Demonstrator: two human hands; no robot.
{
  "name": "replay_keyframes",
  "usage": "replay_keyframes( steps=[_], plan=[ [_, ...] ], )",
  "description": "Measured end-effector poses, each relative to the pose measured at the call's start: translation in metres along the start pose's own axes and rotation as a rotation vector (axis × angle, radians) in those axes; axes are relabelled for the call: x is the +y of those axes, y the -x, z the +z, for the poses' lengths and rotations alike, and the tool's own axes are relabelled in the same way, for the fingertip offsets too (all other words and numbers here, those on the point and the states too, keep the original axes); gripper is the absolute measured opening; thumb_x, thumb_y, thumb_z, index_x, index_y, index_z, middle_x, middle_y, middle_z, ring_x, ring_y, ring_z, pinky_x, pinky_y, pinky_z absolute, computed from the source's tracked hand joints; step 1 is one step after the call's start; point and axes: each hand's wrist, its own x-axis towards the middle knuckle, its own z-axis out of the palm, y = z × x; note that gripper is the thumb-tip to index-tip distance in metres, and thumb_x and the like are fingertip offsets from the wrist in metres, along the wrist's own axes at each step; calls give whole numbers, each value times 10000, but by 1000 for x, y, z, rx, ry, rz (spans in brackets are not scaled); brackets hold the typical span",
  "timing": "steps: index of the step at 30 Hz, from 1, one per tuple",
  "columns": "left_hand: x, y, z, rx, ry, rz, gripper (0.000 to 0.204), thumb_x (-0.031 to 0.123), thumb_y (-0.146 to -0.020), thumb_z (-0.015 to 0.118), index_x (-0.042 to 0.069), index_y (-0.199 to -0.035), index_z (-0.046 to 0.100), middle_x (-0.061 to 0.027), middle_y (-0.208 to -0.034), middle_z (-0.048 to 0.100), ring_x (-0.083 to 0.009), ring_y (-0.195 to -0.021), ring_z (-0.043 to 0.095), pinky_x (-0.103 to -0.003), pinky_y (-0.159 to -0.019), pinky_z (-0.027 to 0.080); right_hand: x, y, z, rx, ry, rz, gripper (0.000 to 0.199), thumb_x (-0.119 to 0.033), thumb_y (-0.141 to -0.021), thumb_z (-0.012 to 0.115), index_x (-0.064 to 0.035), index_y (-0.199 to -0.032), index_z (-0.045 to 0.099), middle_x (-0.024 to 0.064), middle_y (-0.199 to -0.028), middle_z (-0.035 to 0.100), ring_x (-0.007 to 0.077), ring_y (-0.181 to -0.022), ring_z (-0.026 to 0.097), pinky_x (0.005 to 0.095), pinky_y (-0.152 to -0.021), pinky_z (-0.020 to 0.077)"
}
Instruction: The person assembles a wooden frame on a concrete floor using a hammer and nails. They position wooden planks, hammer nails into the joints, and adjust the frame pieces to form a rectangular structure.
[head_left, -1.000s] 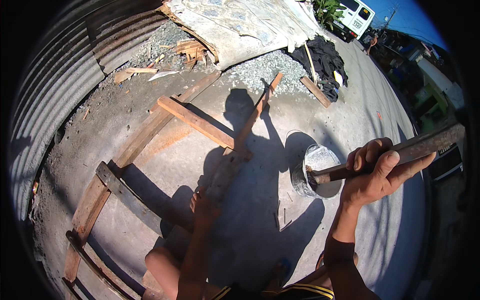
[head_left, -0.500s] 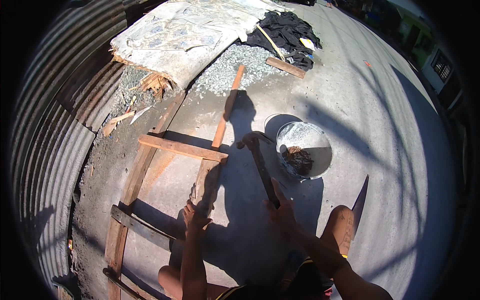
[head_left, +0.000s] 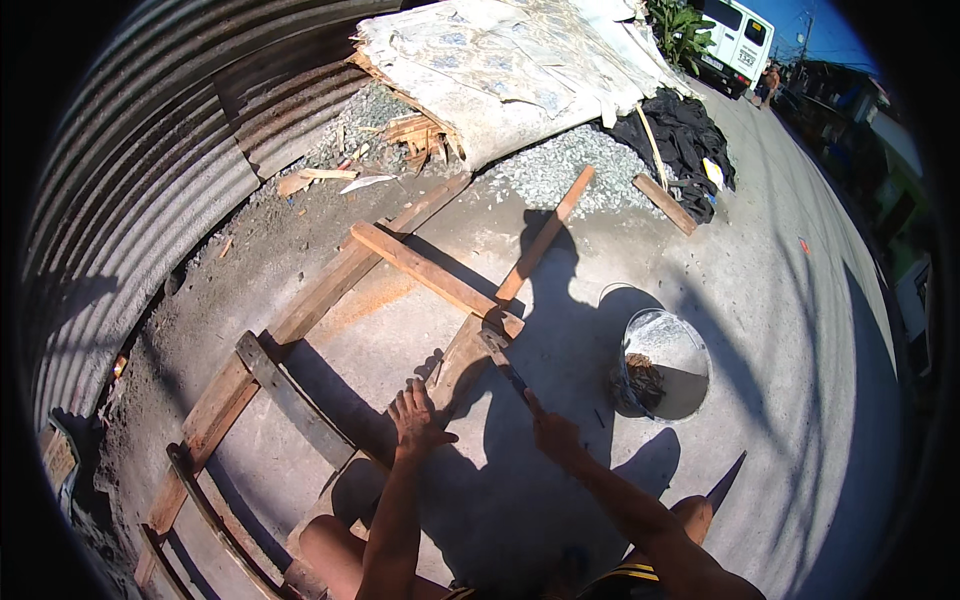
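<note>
We grip one hammer (head_left: 515,380) in our right hand (head_left: 557,437), fingers closed round its handle, its head just beyond them near the top crosspiece (head_left: 430,268). Our left hand (head_left: 415,420) spreads wide at the right rail (head_left: 462,362), probably to steady it. Ahead and left of those fingers we count four crosspieces; right of the gripping fingers stands one bucket (head_left: 668,338)

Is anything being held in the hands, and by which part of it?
The right hand holds a hammer by its handle; the left hand, fingers spread, holds nothing.
</note>
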Motion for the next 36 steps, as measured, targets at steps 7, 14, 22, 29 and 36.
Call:
replay_keyframes(
  steps=[7,14,22,29,36],
  plan=[
    [-1,0,-4,-66,-11,-28,1446,394,-436,985,23,-1536,122,-195,-1499,328,-410,-1410,309,-600,-1134,281,-20,17,-163,773,-326,-180,804,-201,-929,684,-21,-1559,217,189,-912,692,273,-704,652,364,-708,511],
    [-13,-6,-1,-92,31,-7,1446,386,-441,979,28,-1544,115,-188,-1440,380,-411,-1383,335,-620,-1129,263,-170,-23,-276,1352,-928,-822,638,-267,-1020,579,-203,-1527,196,36,-700,475,91,-503,427,244,-454,389],
    [-3,1,1,-41,-78,21,1453,403,-458,974,38,-1551,89,-216,-1522,307,-433,-1437,267,-650,-1129,263,34,53,81,228,-303,238,661,-169,-913,637,-95,-1499,342,279,-1045,651,479,-832,664,497,-730,532],
    [-36,19,-12,-85,612,-41,1398,400,-457,968,17,-1534,163,-235,-1486,368,-431,-1390,346,-484,-1120,376,10,193,48,112,-836,601,467,-165,-884,709,-33,-1292,527,69,-866,612,179,-673,603,341,-597,498],
    [5,27,20,97,27,-96,1111,340,-539,926,31,-1423,329,-246,-1299,510,-416,-1239,497,-461,-1029,443,9,226,86,-179,-1453,942,335,-218,-912,707,-44,-1147,545,-9,-683,511,78,-548,496,275,-468,440]
  ],
)
